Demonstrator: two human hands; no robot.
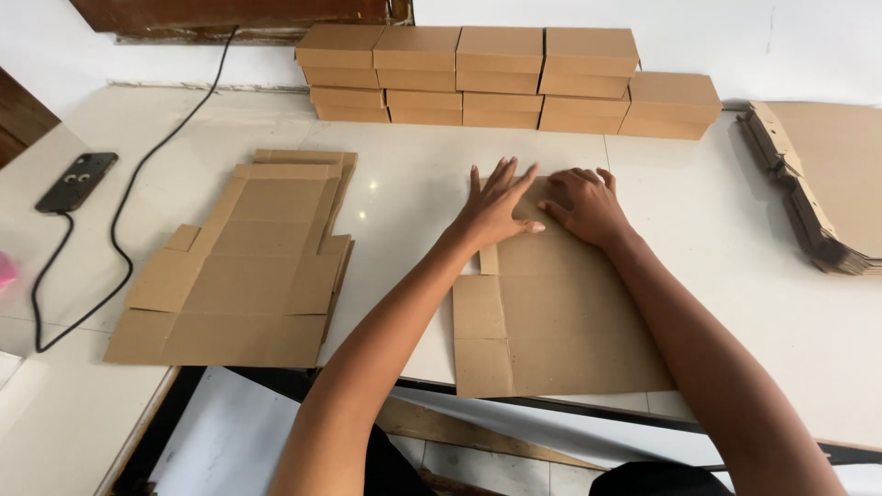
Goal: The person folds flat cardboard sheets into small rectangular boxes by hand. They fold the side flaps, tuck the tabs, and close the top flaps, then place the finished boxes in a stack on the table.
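A flat brown cardboard blank [551,312] lies on the white surface [413,184] directly in front of the person, its near edge reaching the surface's front rim and its far end under both hands. The left hand [496,207] lies palm down on the blank's far left corner, fingers spread wide and straight, pointing away from the body, the thumb stretched toward the other hand; it grips nothing, only presses flat. The right hand [583,207] sits just beside it, knuckles raised and fingers curled down onto the cardboard's far edge (whether the fingertips pinch a flap cannot be told from this view). Both forearms run up from the lower edge of the view and converge at the blank, the thumbs almost meeting. To the left, well apart, a pile of unfolded blanks [243,266] rests flat. At the back stands a row of folded boxes [501,78], stacked against the wall. At the right edge is another stack of flat cardboard [827,184]. Far left, a dark phone [76,181] lies with a black cable [119,211] looping across the surface.
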